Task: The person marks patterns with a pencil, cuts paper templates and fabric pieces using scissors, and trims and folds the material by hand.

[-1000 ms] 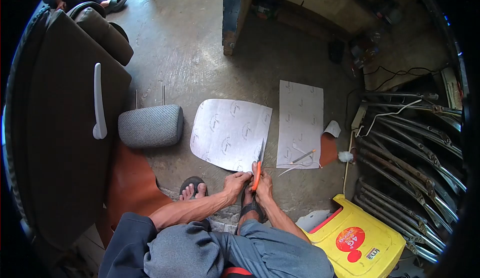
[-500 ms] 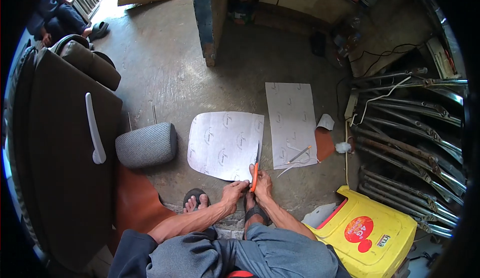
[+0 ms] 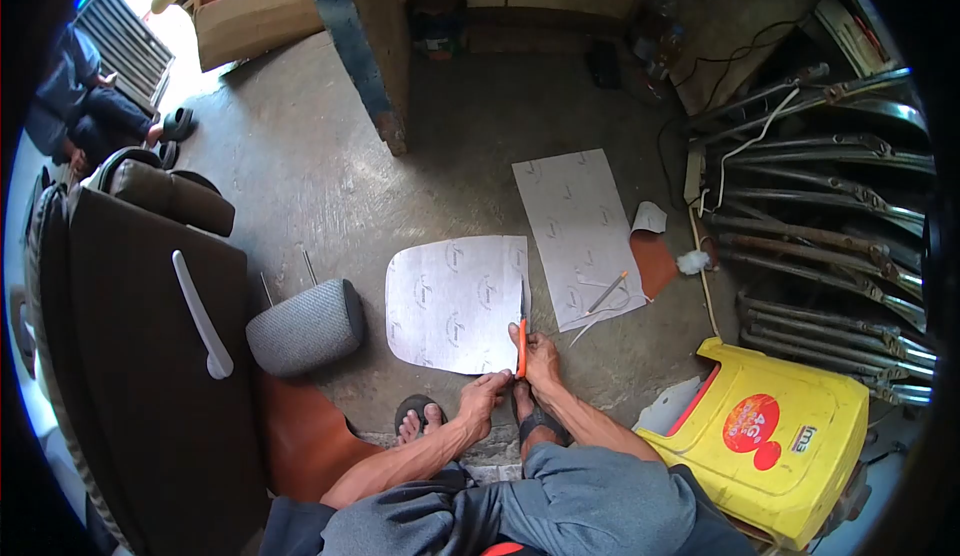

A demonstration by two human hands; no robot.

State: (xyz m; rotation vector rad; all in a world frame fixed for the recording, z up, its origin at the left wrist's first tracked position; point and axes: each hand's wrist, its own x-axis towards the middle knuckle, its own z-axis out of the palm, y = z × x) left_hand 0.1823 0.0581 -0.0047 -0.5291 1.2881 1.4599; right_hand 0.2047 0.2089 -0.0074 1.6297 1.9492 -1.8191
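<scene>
A pale printed sheet with rounded corners lies on the floor in front of my feet. My right hand is closed round the orange handles of the scissors, whose blades point away from me along the sheet's right edge. My left hand pinches the sheet's near edge, close to the scissor handles. Right of it lies a second printed sheet, with a pencil and thin offcut strips on its near end.
A grey headrest and a dark seat stand at left, with brown material beneath. A yellow plastic box and metal frames are at right. Another person sits at the upper left, near a post.
The view has swung, showing more of the other person and the carton at upper left. Both hands stay at the sheet's near right corner, with the scissors still in my right hand.
</scene>
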